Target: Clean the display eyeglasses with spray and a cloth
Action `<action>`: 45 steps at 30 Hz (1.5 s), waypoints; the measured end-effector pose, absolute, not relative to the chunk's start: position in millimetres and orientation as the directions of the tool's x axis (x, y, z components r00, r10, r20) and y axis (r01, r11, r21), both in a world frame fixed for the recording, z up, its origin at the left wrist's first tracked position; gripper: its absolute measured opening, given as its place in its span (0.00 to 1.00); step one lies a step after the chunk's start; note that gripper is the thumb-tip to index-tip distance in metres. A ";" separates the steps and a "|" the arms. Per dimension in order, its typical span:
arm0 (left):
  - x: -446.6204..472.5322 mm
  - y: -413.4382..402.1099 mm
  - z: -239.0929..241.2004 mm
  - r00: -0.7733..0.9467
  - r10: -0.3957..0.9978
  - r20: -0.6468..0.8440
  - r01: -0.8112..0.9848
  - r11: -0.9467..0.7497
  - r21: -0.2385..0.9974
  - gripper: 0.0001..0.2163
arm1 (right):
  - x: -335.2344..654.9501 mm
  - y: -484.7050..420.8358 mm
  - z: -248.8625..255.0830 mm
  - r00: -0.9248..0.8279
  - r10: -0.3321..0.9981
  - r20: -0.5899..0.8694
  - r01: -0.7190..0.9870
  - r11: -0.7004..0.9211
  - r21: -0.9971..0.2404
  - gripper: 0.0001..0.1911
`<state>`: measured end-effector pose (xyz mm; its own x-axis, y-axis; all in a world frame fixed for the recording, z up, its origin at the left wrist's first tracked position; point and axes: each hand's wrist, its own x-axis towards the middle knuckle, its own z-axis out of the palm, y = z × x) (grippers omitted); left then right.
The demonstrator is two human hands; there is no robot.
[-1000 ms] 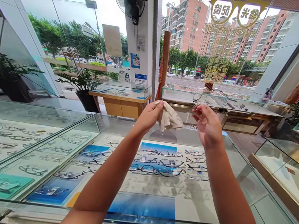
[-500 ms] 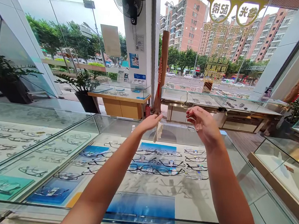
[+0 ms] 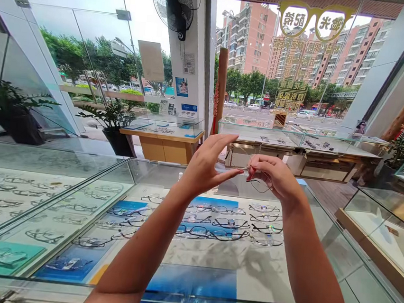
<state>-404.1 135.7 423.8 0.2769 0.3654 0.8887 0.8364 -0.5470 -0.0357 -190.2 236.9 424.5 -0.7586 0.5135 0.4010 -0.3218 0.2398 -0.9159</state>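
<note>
A pair of thin wire-rimmed eyeglasses (image 3: 260, 192) is held up above the glass counter, turned on edge. My right hand (image 3: 274, 175) pinches it near the middle, one lens hanging below the fingers. Just left of it, my left hand (image 3: 210, 164) has its thumb and forefinger spread wide, the thumb tip beside the frame. A pale cloth (image 3: 214, 189) shows only as a small bit under the left palm; the rest is hidden by the hand. Below both hands, rows of eyeglasses (image 3: 231, 222) lie inside the glass display case (image 3: 262, 302).
Another glass case (image 3: 9, 154) with eyeglasses adjoins at left, and one (image 3: 389, 212) stands at right. Low display cabinets (image 3: 159, 150) line the window. Potted plants (image 3: 114, 119) stand at left, and a wall fan (image 3: 173, 6) hangs on the pillar.
My left hand has risen and moved right to the eyeglasses, its thumb and fingers spreading apart. The cloth, hanging in plain sight before, is now mostly hidden. My right hand has dropped slightly.
</note>
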 end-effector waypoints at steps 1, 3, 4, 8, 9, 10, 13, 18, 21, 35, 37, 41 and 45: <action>-404.8 135.4 423.8 0.277 0.365 0.889 0.839 -0.542 -0.039 0.34 | -189.5 236.2 425.0 -0.760 0.511 0.402 -0.320 0.244 -0.915 0.11; -406.0 133.8 424.9 0.284 0.373 0.883 0.832 -0.553 -0.033 0.31 | -188.6 234.9 425.7 -0.757 0.514 0.403 -0.311 0.258 -0.914 0.11; -406.2 132.5 425.9 0.292 0.378 0.878 0.824 -0.565 -0.031 0.30 | -188.3 234.4 425.9 -0.753 0.519 0.405 -0.307 0.268 -0.913 0.10; -404.3 127.2 430.0 0.318 0.369 0.873 0.802 -0.596 -0.040 0.26 | -187.5 233.3 426.6 -0.734 0.531 0.423 -0.299 0.307 -0.904 0.11; -403.6 126.3 430.7 0.318 0.364 0.875 0.802 -0.596 -0.044 0.25 | -187.2 233.3 426.7 -0.732 0.533 0.425 -0.297 0.312 -0.902 0.11; -403.1 125.6 431.2 0.316 0.362 0.877 0.802 -0.595 -0.044 0.24 | -186.8 233.5 426.7 -0.731 0.534 0.425 -0.295 0.314 -0.902 0.11; -402.6 124.0 432.0 0.306 0.383 0.871 0.814 -0.580 -0.031 0.24 | -185.4 234.1 426.1 -0.726 0.541 0.424 -0.290 0.317 -0.903 0.12; -404.1 121.5 432.9 0.312 0.438 0.843 0.819 -0.573 -0.006 0.23 | -184.7 232.8 425.3 -0.725 0.547 0.418 -0.276 0.325 -0.905 0.13; -405.8 121.3 433.7 0.300 0.424 0.855 0.817 -0.576 -0.001 0.22 | -185.6 232.4 425.6 -0.646 0.608 0.461 -0.304 0.349 -0.886 0.11; -405.3 121.7 432.8 -0.060 0.096 0.994 0.853 -0.511 0.101 0.23 | -182.7 238.1 421.9 0.204 0.566 0.799 -0.239 0.820 -0.520 0.09; -404.9 121.7 432.1 -0.116 0.103 0.988 0.841 -0.519 0.153 0.24 | -184.8 235.1 421.0 0.182 0.523 0.833 -0.189 0.850 -0.492 0.08; -405.1 120.6 431.8 -0.198 0.169 0.965 0.791 -0.554 0.260 0.23 | -189.1 229.8 420.6 0.055 0.399 0.915 -0.100 0.914 -0.392 0.17; -402.4 117.8 432.4 -0.226 0.226 0.947 0.762 -0.565 0.317 0.23 | -191.7 219.5 422.2 -0.060 0.343 0.937 -0.028 0.938 -0.345 0.27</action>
<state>-402.4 117.8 432.4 -0.2262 0.2260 0.9475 0.7619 -0.5649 0.3167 -191.7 219.5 422.2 -0.0595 0.3431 0.9374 -0.0275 0.9382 -0.3451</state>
